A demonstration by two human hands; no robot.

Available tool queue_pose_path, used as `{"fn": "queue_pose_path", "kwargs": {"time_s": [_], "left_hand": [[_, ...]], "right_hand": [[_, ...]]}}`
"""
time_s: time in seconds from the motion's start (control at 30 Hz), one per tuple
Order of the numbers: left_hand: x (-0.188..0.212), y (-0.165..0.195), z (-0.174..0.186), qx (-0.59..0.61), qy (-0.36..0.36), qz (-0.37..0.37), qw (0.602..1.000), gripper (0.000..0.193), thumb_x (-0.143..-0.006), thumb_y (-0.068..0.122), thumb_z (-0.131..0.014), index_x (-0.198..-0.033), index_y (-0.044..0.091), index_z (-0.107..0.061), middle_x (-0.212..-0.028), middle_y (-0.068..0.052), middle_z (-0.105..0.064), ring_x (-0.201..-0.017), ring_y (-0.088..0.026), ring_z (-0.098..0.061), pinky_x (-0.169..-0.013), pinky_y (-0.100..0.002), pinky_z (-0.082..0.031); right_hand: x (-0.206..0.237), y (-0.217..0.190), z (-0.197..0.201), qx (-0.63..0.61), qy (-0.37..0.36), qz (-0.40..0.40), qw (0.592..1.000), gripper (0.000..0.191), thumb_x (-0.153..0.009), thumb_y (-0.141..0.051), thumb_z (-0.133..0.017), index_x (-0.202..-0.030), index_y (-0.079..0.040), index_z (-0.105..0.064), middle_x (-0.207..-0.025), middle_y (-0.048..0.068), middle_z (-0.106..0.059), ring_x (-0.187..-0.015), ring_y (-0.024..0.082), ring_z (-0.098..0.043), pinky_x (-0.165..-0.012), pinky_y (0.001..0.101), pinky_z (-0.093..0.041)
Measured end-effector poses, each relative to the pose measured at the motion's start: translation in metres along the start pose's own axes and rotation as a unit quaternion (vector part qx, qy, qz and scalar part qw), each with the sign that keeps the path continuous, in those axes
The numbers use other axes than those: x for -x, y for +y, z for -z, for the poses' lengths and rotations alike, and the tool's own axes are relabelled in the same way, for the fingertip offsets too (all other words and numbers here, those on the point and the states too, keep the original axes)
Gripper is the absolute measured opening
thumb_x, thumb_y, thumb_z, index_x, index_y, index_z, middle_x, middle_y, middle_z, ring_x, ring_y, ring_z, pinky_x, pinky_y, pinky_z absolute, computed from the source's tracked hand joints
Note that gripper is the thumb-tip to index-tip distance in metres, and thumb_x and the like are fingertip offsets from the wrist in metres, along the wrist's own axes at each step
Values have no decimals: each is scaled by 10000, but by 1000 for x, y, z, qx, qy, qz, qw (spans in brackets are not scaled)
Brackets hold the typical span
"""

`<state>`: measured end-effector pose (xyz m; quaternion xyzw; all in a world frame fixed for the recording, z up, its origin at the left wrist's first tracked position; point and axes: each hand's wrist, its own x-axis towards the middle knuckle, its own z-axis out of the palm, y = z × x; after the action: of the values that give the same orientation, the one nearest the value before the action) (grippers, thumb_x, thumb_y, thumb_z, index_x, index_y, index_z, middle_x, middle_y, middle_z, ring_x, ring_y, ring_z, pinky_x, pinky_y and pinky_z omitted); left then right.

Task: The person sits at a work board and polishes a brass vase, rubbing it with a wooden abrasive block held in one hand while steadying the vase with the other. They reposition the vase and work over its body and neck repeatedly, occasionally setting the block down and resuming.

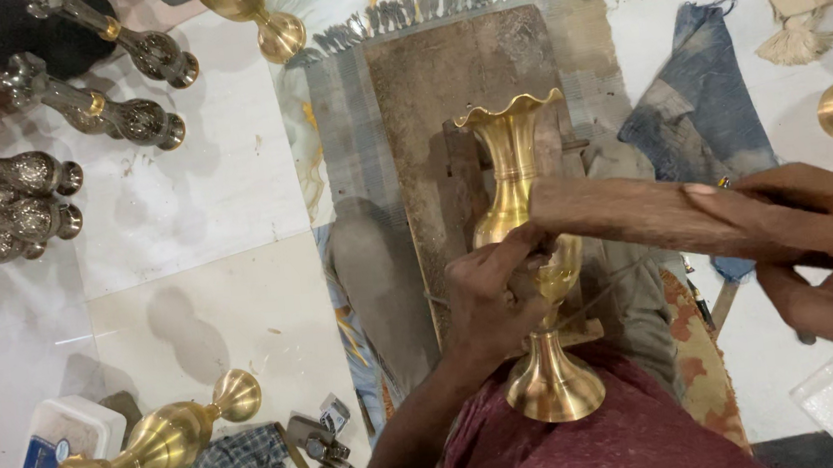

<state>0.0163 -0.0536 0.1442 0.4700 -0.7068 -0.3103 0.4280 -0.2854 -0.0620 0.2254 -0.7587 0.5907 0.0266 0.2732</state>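
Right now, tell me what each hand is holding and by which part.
The left hand grips the brass vase at its narrow waist, above the foot. The right hand holds a wooden block by its right end, the other end against the vase.

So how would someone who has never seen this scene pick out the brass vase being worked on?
Start at the worn wooden board on the fringed mat in the middle. The brass vase lies along it, wavy mouth pointing away, foot over the person's lap, with the left hand at its waist and the right hand holding a wooden block over it. The other plain brass vases lie untouched on the floor.
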Motion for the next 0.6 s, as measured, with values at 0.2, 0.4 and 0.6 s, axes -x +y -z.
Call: {"fn": "queue_pose_path", "kwargs": {"time_s": [0.2,0.4,0.6], "left_hand": [[-16,-9,8,-19,-76,-117,990,540,-783,82,-805,-1306,60,-675,-951,-80,-770,-767,-192,-747,-672,-330,-596],[-25,-14,19,-9,-157,-153,976,503,-820,173,-825,-1304,144,-688,-932,-58,-771,-764,-193,-746,-637,-345,-574],[-40,-12,22,-34,-247,-168,954,535,-802,197,-819,-1317,215,-673,-819,-29,-727,-726,-187,-718,-673,-368,-566]], "right_hand": [[41,9,-48,-158,190,13,969,630,-790,73,-726,-1382,-76,-571,-1145,192,-671,-835,212,-721,-635,314,-569],[60,-3,-97,-181,340,61,921,649,-750,49,-753,-1379,-13,-603,-1182,231,-689,-895,211,-708,-696,290,-571],[59,-29,-127,-200,464,88,859,553,-879,44,-767,-1369,43,-510,-1160,209,-665,-1001,268,-718,-799,292,-564]]}}
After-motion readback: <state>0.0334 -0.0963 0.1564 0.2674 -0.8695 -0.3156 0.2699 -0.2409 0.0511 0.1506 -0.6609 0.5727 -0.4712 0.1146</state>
